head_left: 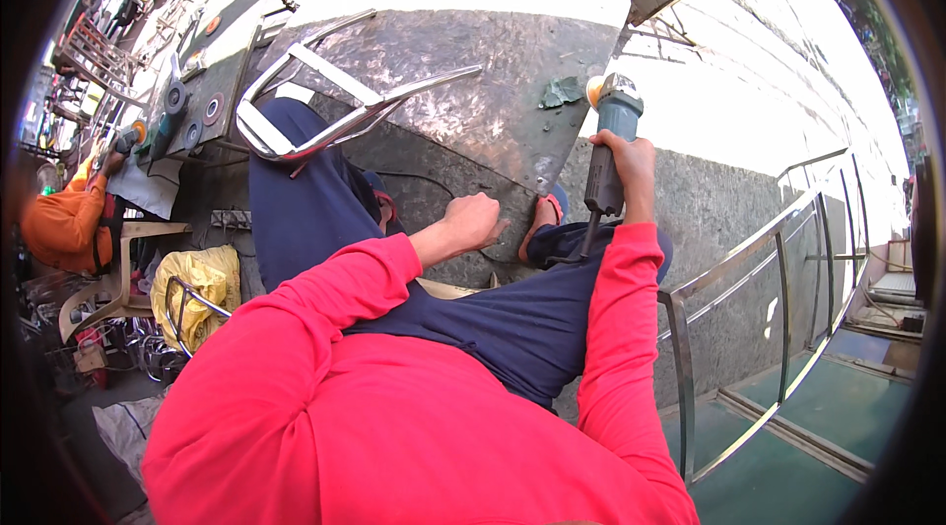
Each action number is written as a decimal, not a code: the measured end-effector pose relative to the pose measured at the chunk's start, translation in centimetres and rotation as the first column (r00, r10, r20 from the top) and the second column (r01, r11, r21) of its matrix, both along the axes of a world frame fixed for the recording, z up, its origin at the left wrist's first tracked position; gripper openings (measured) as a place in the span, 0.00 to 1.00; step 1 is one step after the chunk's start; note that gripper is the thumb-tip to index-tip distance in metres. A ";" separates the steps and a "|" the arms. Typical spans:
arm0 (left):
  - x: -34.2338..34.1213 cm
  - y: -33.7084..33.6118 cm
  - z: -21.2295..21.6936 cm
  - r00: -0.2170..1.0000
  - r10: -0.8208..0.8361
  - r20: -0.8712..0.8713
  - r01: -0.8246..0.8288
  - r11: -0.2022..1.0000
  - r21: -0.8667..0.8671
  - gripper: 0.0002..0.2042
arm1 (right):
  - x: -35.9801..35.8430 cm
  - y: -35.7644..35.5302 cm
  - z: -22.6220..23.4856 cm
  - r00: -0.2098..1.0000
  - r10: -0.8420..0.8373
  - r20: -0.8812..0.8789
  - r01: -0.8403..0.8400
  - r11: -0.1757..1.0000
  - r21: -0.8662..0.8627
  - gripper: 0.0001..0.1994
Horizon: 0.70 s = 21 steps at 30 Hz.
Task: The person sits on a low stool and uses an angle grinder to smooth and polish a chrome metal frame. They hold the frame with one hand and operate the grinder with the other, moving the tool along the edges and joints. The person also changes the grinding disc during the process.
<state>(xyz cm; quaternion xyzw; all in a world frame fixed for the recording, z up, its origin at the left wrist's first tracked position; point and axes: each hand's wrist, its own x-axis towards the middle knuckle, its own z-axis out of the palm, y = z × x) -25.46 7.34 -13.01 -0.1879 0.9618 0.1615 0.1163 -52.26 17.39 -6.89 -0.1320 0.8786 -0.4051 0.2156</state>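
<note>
The disc of the angle grinder (609, 136) is hard to make out at its far end, and the person's own red sleeves and dark trousers hide the near ground. The right hand (623, 163) has its fingers wrapped tight around the grinder body, right of the metal sheet (473, 82). The left hand (473, 222) rests at the sheet's near edge, fingers curled together. A shiny bent steel frame (325, 121) lies far left on the sheet; steel railings (769, 259) stand to the right; a person in orange (64, 220) sits far left

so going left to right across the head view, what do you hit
person in orange → yellow bag → bent metal frame → left hand → right hand gripping the angle grinder → steel railing
</note>
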 end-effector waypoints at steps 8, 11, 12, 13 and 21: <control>-1.5 -3.7 0.1 0.764 0.620 0.180 -0.522 0.430 0.737 0.27 | 0.5 0.6 1.2 0.999 0.014 -0.033 -0.012 0.999 0.053 0.25; -2.4 -2.7 1.5 0.733 0.671 0.110 -0.392 0.285 0.875 0.27 | 1.0 0.5 2.0 0.998 -0.011 -0.057 0.016 0.995 0.101 0.25; -2.9 -1.9 2.2 0.743 0.669 0.021 -0.334 0.344 0.877 0.27 | 1.3 0.7 2.2 0.996 0.036 -0.082 -0.027 0.995 0.100 0.26; -3.8 -1.2 2.8 0.762 0.645 0.058 -0.311 0.287 0.906 0.29 | 1.7 0.5 2.3 0.989 0.051 -0.138 -0.032 0.991 0.133 0.26; -11.1 4.8 5.3 0.792 0.567 0.227 -0.005 -0.365 0.931 0.58 | 4.2 -2.1 1.4 0.922 0.210 -0.325 -0.095 0.938 0.335 0.25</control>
